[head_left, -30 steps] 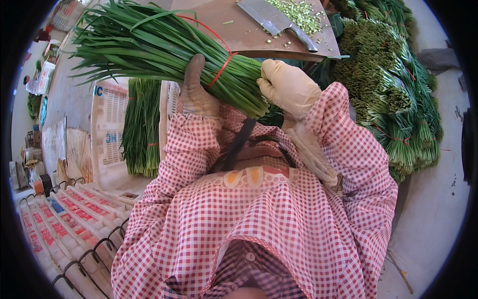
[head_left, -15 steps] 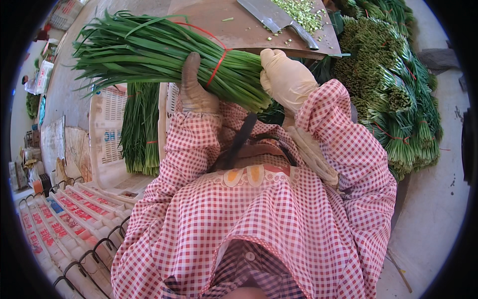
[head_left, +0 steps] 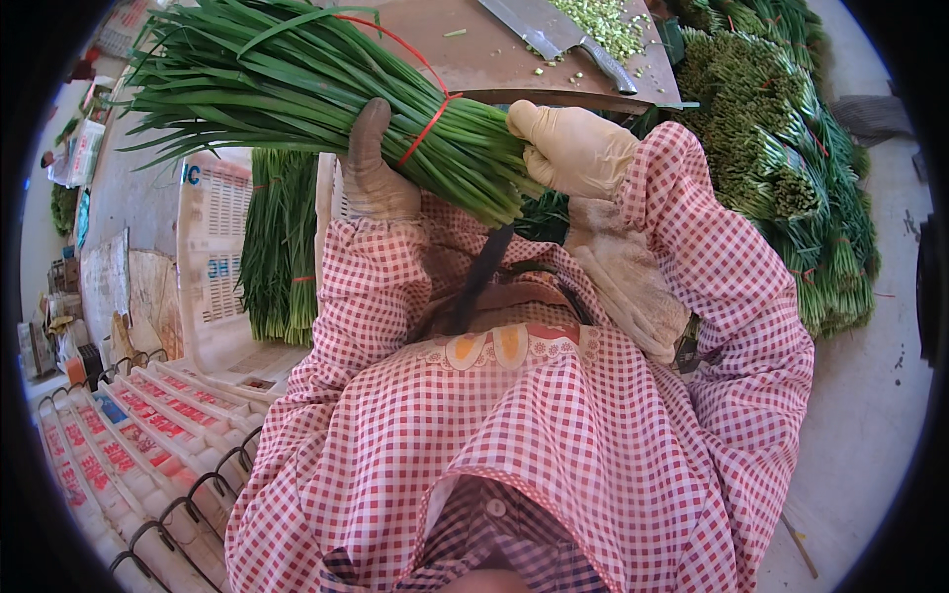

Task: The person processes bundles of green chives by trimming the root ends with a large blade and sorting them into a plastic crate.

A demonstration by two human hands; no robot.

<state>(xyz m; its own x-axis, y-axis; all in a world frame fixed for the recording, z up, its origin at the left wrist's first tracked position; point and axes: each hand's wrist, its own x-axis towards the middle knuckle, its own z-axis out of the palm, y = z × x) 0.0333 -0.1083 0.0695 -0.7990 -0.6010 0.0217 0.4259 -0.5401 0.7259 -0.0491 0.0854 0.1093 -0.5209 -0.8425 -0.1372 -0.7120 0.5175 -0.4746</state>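
Note:
A thick bunch of garlic chives (head_left: 287,89) is raised in front of me, its leaf tips to the left and its pale stem ends to the right. A red tie (head_left: 430,131) goes round it near the stem end. My left hand (head_left: 377,166), in a soiled glove, is wrapped round the bunch left of the tie, thumb up the near side and fingers hidden beneath. At the stem ends my right hand (head_left: 578,148), in a cream rubber glove, is closed with its fingertips pinching some of the stems.
Beyond the bunch is a brown board (head_left: 415,25) with a cleaver (head_left: 554,42) and chopped stem bits (head_left: 603,25). Many tied bunches (head_left: 761,148) are stacked at right. A white crate (head_left: 213,267) holding chives (head_left: 280,252) stands at left, near white crates with black handles (head_left: 188,509).
The bunch and my left hand have shifted slightly left and toward the far side. My right hand has turned at the stem ends, its elbow swinging outward to the right.

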